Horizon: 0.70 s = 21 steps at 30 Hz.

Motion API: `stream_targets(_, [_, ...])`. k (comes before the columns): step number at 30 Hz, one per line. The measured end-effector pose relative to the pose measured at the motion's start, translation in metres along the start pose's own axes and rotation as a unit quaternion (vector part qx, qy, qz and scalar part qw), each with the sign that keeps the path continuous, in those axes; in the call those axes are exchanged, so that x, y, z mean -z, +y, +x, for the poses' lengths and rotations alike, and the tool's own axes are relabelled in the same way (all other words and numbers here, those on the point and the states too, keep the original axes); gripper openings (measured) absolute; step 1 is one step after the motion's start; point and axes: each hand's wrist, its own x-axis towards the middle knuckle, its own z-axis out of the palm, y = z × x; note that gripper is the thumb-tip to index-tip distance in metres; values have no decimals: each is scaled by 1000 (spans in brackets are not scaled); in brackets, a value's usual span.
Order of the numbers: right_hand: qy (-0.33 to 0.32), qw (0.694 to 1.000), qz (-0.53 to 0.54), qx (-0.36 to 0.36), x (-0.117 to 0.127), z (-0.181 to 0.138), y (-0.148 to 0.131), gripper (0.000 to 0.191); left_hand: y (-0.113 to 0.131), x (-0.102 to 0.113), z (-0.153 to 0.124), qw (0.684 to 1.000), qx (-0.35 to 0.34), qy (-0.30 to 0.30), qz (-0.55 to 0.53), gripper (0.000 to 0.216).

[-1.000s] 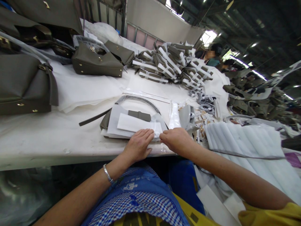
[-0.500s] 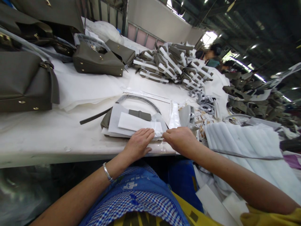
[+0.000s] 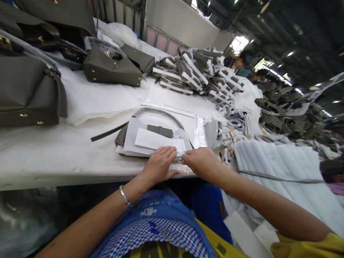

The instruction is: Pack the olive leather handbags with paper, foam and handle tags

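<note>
An olive-brown handbag (image 3: 121, 137) lies on its side on the white table in front of me. Over it are a grey-white sheet (image 3: 131, 133) and a white foam strip (image 3: 152, 139). Its plastic-wrapped handle (image 3: 161, 111) arches toward the back, and a dark strap (image 3: 109, 132) sticks out left. My left hand (image 3: 158, 164) rests on the strip's lower right edge, fingers stretched and thumb apart. Beside it, my right hand (image 3: 201, 161) is closed in a pinch at the handbag's right end. What its fingertips grip is hidden.
Finished-looking handbags (image 3: 110, 68) stand at the back left. A heap of wrapped brown pieces (image 3: 188, 73) lies farther back. White foam sheeting (image 3: 276, 161) hangs at the right, near scraps (image 3: 232, 138) and grey rolled strips (image 3: 236, 123). The table's front edge (image 3: 80, 181) is close.
My right hand has shifted slightly left and down, closer to my left hand. The left thumb has spread outward a little, while its fingers stay on the strip. The handbag lies as before.
</note>
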Motion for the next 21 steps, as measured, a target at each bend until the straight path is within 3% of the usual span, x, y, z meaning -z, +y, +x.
stream_targets(21, [-5,1000,-13,-15,-8,11,8,16,-4,4,-2,999,-12,-36,-15,74])
